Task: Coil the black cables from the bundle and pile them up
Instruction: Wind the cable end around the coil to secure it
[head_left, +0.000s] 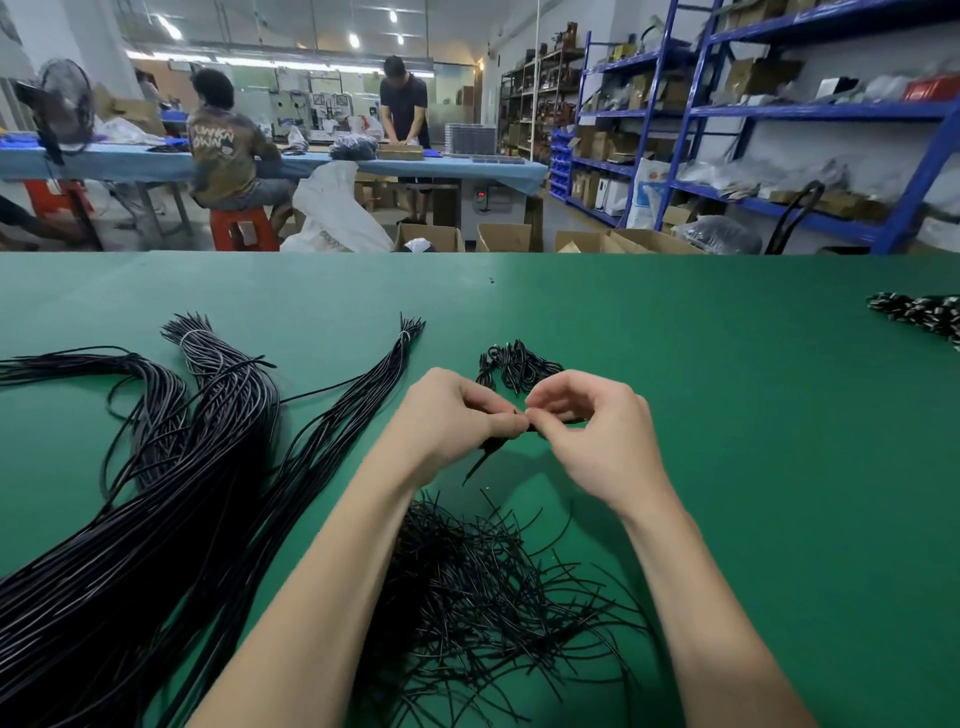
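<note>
Lying across the green table (727, 415), well left of the two hands, long black cable bundles (171, 493) fan from the near left corner toward the far side, their ends tied with pale bands. Just right of them, the left hand (457, 415) has its fingers curled, pinching a short black cable (485, 454) whose loose end hangs down from the fingers. Beneath the forearms, nearer than the hands, spreads a loose heap of short black cables (483, 587). Beyond the hands, on the far side, sits a small pile of coiled cables (517, 370). The right hand (597, 431) meets the left fingertip to fingertip, thumb and forefinger pinching the same cable. Far right of the hands, a black-and-white bundle (924, 312) lies at the table's edge.
</note>
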